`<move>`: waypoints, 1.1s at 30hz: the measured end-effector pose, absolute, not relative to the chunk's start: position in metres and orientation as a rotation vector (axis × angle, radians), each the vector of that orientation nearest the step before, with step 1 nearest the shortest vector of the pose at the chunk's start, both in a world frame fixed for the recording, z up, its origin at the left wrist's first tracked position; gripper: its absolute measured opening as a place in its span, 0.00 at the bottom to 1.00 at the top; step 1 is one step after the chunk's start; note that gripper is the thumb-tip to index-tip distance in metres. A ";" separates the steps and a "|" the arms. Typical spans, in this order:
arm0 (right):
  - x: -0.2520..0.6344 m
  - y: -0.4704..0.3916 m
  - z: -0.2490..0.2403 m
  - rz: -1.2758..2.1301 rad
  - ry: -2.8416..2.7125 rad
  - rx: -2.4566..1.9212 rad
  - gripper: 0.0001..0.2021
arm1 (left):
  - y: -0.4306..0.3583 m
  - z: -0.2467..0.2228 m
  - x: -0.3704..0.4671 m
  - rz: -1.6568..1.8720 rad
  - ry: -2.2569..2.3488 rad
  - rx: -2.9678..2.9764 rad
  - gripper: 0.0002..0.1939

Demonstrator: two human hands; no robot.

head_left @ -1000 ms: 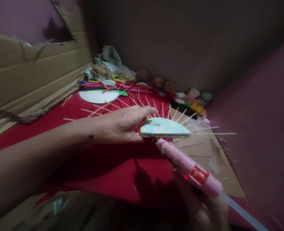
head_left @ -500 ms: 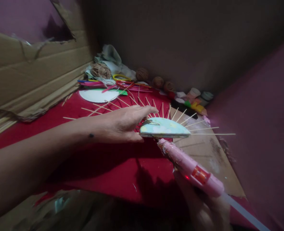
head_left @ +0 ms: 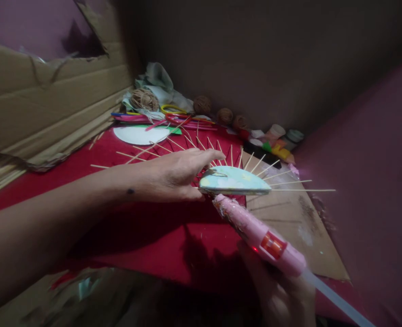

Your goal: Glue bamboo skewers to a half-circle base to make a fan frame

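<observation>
A pale blue-green half-round piece [head_left: 235, 180] with a flat, thick straight edge has thin wooden sticks fanning out from its curved side. My left hand [head_left: 178, 175] grips its left end, thumb at the straight edge and fingers over the far side; the fingertips are partly hidden. My right hand [head_left: 282, 290], low in the view and in shadow, is wrapped round a pink hot glue gun [head_left: 252, 227]. The gun's nozzle points at the left part of the straight edge, and a clear glue stick [head_left: 337, 297] sticks out of its back end. A small red light glows on it.
A red cloth [head_left: 136, 240] covers the surface, with a cardboard sheet [head_left: 289, 227] at right. Behind lie a white half-round piece [head_left: 141, 135], twine balls [head_left: 144, 100], yellow-handled scissors [head_left: 174, 109] and small jars [head_left: 276, 131]. Cardboard [head_left: 61, 100] stands at left.
The glue gun in my right hand has moved left along the straight edge, its nozzle now closer to my left thumb. My left hand and the half-round piece stay nearly still.
</observation>
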State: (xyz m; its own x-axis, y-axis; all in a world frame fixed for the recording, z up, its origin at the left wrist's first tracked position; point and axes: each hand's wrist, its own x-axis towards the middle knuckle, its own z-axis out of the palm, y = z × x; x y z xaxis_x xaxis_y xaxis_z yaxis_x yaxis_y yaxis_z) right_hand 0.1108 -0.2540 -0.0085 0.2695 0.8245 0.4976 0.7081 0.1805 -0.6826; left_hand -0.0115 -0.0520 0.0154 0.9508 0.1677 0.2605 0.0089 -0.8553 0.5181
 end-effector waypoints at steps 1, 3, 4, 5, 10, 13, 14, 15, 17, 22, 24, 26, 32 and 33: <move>0.111 -0.254 -0.008 0.155 -1.477 -1.556 0.20 | -0.052 0.015 -0.011 0.411 0.126 2.575 0.29; 0.112 -0.254 -0.008 0.149 -1.502 -1.567 0.21 | -0.052 0.014 -0.011 0.418 0.127 2.581 0.29; 0.113 -0.255 -0.009 0.129 -1.512 -1.567 0.21 | -0.052 0.014 -0.010 0.419 0.126 2.582 0.29; 0.114 -0.255 -0.010 0.101 -1.518 -1.565 0.20 | -0.052 0.014 -0.010 0.421 0.126 2.582 0.29; 0.119 -0.254 -0.021 0.003 -1.493 -1.524 0.19 | -0.052 0.014 -0.010 0.436 0.107 2.583 0.27; 0.118 -0.253 -0.024 -0.012 -1.481 -1.513 0.19 | -0.052 0.013 -0.011 0.427 0.100 2.585 0.28; 0.117 -0.252 -0.024 -0.015 -1.478 -1.511 0.19 | -0.051 0.013 -0.011 0.425 0.098 2.583 0.28; 0.116 -0.252 -0.023 -0.014 -1.477 -1.512 0.19 | -0.051 0.013 -0.011 0.424 0.096 2.581 0.28; 0.115 -0.252 -0.018 0.030 -1.485 -1.530 0.20 | -0.051 0.013 -0.011 0.421 0.091 2.574 0.28; 0.112 -0.253 -0.008 0.179 -1.464 -1.572 0.21 | -0.051 0.014 -0.011 0.399 0.102 2.567 0.29; 0.111 -0.253 -0.007 0.235 -1.444 -1.563 0.22 | -0.052 0.014 -0.011 0.405 0.100 2.573 0.29; 0.111 -0.252 -0.007 0.284 -1.429 -1.555 0.23 | -0.052 0.014 -0.011 0.406 0.098 2.579 0.29; 0.117 -0.254 -0.014 0.243 -1.413 -1.554 0.20 | -0.051 0.013 -0.011 0.416 0.087 2.576 0.28; 0.120 -0.256 -0.016 0.250 -1.408 -1.548 0.20 | -0.051 0.013 -0.011 0.414 0.090 2.575 0.28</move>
State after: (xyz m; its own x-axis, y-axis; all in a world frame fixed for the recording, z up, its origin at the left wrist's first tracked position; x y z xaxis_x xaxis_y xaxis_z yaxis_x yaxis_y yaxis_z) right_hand 0.1195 -0.2556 -0.0157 0.3040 0.8437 0.4423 0.6398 0.1632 -0.7510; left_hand -0.0107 -0.0511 0.0130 0.9509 0.1437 0.2741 -0.0173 -0.8596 0.5107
